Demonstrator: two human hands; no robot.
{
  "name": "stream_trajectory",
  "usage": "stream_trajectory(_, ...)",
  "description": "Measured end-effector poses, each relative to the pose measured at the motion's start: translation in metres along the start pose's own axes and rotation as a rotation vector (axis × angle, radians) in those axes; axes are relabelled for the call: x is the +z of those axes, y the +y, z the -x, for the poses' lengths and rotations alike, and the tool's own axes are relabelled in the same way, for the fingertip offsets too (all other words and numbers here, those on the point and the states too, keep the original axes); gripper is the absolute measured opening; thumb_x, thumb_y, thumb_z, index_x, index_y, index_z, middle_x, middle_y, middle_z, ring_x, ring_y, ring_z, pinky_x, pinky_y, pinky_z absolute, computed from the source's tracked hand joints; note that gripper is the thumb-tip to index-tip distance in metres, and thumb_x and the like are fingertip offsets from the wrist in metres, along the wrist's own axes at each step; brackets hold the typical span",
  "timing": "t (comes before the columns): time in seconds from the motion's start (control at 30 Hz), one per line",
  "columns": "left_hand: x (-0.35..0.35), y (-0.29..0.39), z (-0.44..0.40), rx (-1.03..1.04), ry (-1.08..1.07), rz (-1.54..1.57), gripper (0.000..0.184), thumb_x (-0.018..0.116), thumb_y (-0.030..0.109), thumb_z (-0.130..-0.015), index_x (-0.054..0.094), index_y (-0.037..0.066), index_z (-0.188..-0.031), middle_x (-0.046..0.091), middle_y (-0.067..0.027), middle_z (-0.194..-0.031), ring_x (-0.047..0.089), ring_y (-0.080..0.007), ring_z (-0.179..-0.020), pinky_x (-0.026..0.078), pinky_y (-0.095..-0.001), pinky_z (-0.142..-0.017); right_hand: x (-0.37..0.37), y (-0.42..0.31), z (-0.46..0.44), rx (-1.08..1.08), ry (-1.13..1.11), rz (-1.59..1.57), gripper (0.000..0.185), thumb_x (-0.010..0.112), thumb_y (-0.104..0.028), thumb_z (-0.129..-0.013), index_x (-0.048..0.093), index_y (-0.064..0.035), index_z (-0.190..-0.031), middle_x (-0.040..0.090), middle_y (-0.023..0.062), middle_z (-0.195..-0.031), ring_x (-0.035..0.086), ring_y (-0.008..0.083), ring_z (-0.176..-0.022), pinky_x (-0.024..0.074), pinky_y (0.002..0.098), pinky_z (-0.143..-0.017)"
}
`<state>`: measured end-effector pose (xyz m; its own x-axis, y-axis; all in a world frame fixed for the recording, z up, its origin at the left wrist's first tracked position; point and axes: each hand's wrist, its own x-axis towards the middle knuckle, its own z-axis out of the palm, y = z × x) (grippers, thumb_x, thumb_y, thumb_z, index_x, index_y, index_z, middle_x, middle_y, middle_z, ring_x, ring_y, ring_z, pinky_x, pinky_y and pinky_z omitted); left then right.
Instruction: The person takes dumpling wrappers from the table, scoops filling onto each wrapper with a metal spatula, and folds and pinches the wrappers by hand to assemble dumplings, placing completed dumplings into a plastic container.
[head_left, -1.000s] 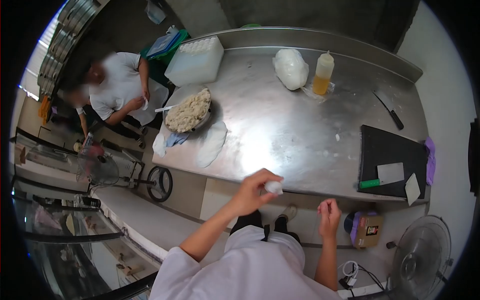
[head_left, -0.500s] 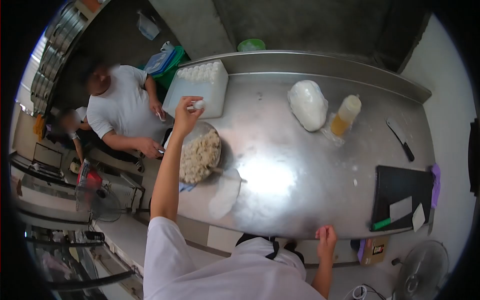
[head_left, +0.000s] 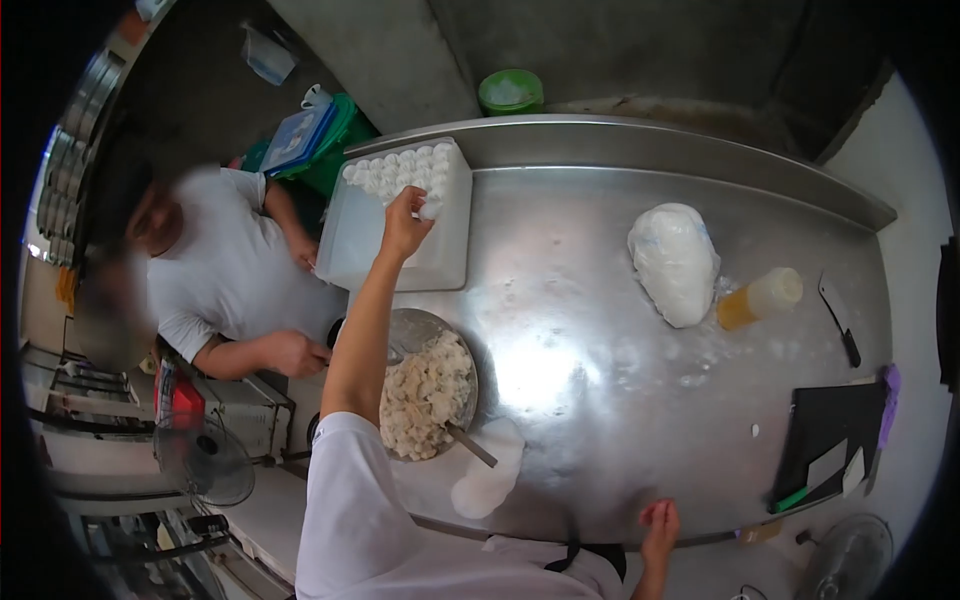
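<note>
My left hand [head_left: 406, 228] is stretched over the white tray box [head_left: 455, 240], its fingers closed round a small white dumpling [head_left: 430, 210]. Rows of white dumplings [head_left: 400, 170] stand in the box's far part, just beyond the hand. Below my forearm sits a metal bowl of pale filling [head_left: 432, 395] with a utensil handle [head_left: 470, 444] leaning out. Near the table's front edge is my right hand [head_left: 659, 518], fingers curled together; whether anything is in them is too small to tell. A white flour patch [head_left: 490, 470] lies beside the bowl.
A co-worker [head_left: 235, 270] stands at the left, by the bowl. On the steel table [head_left: 570, 260] are a wrapped dough mass [head_left: 673, 264], a yellow squeeze bottle [head_left: 758, 300], a knife [head_left: 840, 318] and a black board [head_left: 832, 440] with a green-handled cleaver [head_left: 812, 478]. A fan [head_left: 850, 560] stands front right.
My left hand has moved from the table's front edge up and left to the dumplings in the box. The view has shifted. The utensil now leans toward my side of the bowl.
</note>
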<state>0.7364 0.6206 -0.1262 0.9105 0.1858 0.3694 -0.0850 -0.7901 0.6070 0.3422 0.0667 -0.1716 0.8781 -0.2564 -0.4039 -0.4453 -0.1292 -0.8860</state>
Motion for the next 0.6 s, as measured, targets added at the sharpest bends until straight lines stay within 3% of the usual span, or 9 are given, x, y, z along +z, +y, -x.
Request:
stream_trajectory(0.2,0.015,-0.009,-0.006,-0.094,0.044,0.135,0.030,0.074,-0.009,-0.068,0.057,0.002,-0.091,0.061,-0.0090,-0.096,0.064,-0.0210,-0.087,0.058,-0.0317,-0.070,0.010,-0.018,-0.007,-0.089,-0.045,0.056,0.030,0.045,-0.026,-0.105,0.052,-0.0040,-0.087,0.056,0.0031,-0.074,0.052,0.0107,-0.066,0.0439,0.0261,-0.062)
stream_trajectory(0.4,0.016,-0.013,-0.005,0.013,0.046,0.044,0.037,0.078,-0.004,-0.066,0.056,0.003,-0.095,0.060,-0.0091,-0.098,0.063,-0.0212,-0.088,0.058,-0.0321,-0.073,0.010,-0.011,0.000,-0.042,-0.052,0.024,0.025,0.047,-0.024,-0.104,0.053,-0.0048,-0.089,0.057,0.0028,-0.076,0.054,0.0104,-0.068,0.0453,0.0256,-0.064)
stream_trajectory(0.6,0.012,-0.010,-0.005,-0.175,-0.011,0.022,0.050,0.085,0.001,-0.062,0.054,0.004,-0.102,0.061,-0.0109,-0.101,0.063,-0.0241,-0.087,0.055,-0.0351,-0.073,-0.003,0.013,0.016,-0.020,-0.005,-0.016,0.025,0.049,-0.025,-0.103,0.054,-0.0040,-0.090,0.057,0.0025,-0.075,0.054,0.0108,-0.068,0.0456,0.0257,-0.064)
